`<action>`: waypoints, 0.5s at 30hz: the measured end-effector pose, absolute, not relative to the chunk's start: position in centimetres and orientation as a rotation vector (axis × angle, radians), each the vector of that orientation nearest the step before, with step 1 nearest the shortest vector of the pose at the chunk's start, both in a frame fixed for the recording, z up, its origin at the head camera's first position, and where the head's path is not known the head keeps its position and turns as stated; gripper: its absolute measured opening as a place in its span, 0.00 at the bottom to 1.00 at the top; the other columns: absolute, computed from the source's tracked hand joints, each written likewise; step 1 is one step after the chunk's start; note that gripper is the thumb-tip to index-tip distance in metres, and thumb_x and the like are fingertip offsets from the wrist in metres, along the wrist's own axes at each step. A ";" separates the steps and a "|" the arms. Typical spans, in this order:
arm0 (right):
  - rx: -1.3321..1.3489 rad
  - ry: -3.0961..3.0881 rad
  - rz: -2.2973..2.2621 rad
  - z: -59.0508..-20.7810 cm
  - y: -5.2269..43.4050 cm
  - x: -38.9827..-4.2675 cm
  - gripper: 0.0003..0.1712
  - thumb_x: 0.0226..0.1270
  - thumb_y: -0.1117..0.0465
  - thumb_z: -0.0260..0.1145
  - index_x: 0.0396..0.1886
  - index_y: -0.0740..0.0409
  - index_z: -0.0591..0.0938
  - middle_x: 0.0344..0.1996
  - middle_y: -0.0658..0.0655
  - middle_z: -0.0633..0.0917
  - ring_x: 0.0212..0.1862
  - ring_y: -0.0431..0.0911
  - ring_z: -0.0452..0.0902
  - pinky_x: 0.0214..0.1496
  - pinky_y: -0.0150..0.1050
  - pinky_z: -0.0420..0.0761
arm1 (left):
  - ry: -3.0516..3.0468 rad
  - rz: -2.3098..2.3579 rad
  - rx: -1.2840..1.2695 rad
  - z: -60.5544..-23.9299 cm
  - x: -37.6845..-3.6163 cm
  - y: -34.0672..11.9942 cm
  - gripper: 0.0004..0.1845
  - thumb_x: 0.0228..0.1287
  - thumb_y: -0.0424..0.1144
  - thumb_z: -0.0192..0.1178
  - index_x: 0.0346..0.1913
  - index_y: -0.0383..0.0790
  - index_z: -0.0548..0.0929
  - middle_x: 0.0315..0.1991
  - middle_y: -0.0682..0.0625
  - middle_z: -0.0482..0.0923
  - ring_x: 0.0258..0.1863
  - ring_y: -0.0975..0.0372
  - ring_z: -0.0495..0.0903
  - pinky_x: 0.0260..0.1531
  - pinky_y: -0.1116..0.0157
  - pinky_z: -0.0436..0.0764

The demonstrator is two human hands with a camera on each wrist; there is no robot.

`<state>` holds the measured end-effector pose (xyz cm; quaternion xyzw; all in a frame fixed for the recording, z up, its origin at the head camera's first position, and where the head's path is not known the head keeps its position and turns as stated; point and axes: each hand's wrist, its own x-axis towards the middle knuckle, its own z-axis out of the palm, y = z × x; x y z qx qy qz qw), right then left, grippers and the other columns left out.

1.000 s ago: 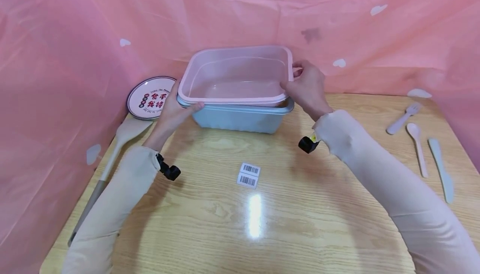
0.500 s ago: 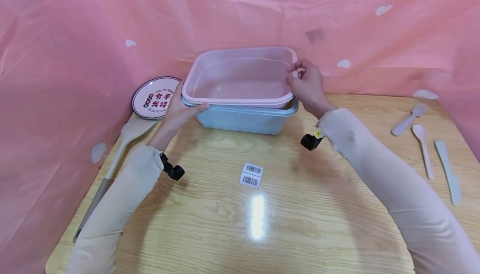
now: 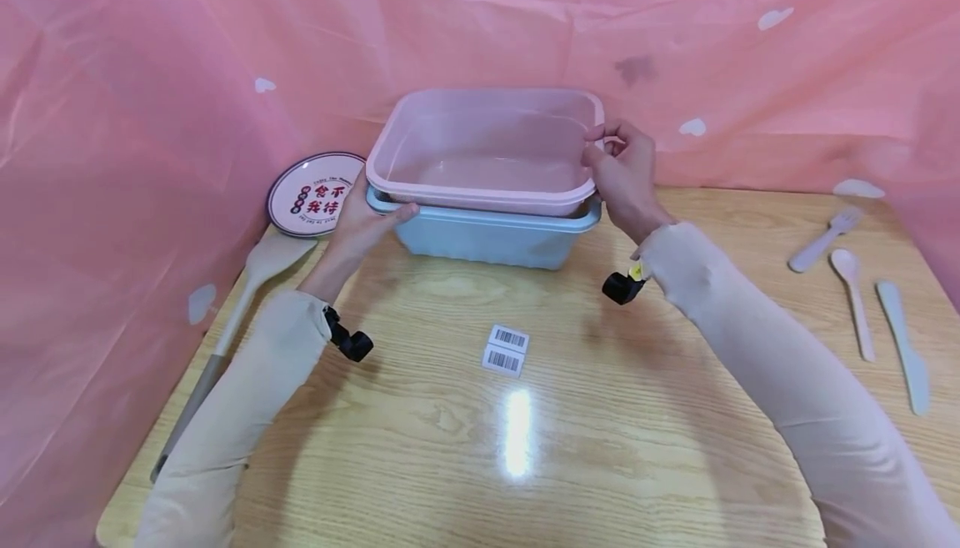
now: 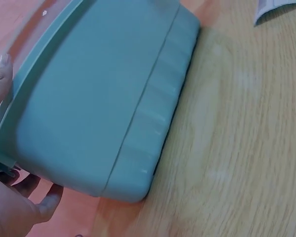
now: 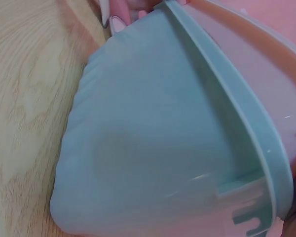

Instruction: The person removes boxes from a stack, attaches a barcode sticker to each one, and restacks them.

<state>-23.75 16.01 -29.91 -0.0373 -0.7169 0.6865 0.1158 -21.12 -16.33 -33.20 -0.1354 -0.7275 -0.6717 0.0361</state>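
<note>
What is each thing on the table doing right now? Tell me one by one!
Pink tub: nested in the blue one, empty, gripped at both ends.
Blue tub: upright on the table, under the pink one.
Left hand: grips the tubs' left rims.
Right hand: pinches the pink tub's right rim.
Round plate: propped against the pink sheet.
Wooden spatula: lying flat.
Fork, spoon, knife: lying flat, untouched.

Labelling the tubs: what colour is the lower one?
Pale blue-green; the lower tub shows best in the left wrist view, under the pink tub.
</note>
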 end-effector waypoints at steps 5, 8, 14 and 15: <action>-0.108 -2.024 2.090 -29.1 16.2 -23.4 0.13 0.56 0.75 0.53 0.35 0.55 0.76 0.15 0.49 0.70 0.11 0.39 0.61 0.08 0.29 0.60 | -2.246 -2.053 -0.418 -33.5 -21.2 -16.1 0.45 0.56 0.32 0.69 0.74 0.39 0.56 0.71 0.37 0.60 0.72 0.50 0.60 0.74 0.59 0.58; -0.098 -1.990 2.103 -28.4 16.3 -23.1 0.13 0.58 0.75 0.54 0.36 0.55 0.77 0.16 0.51 0.70 0.11 0.40 0.61 0.08 0.29 0.60 | -2.267 -2.020 -0.396 -34.2 -21.8 -16.3 0.46 0.56 0.32 0.69 0.75 0.43 0.54 0.73 0.42 0.59 0.73 0.55 0.58 0.74 0.61 0.56; -0.083 -1.875 2.174 -26.9 16.6 -22.5 0.12 0.58 0.76 0.54 0.35 0.57 0.78 0.16 0.54 0.69 0.11 0.43 0.60 0.09 0.30 0.59 | -2.399 -1.787 -0.306 -35.6 -22.9 -16.9 0.49 0.57 0.40 0.69 0.76 0.49 0.50 0.76 0.49 0.55 0.74 0.59 0.56 0.75 0.63 0.54; -0.083 -1.849 2.190 -26.7 16.6 -22.4 0.12 0.58 0.76 0.54 0.35 0.58 0.78 0.15 0.54 0.69 0.10 0.43 0.60 0.08 0.30 0.59 | -2.432 -1.733 -0.288 -35.7 -22.9 -16.9 0.49 0.57 0.42 0.69 0.76 0.50 0.50 0.76 0.50 0.55 0.74 0.59 0.56 0.74 0.62 0.54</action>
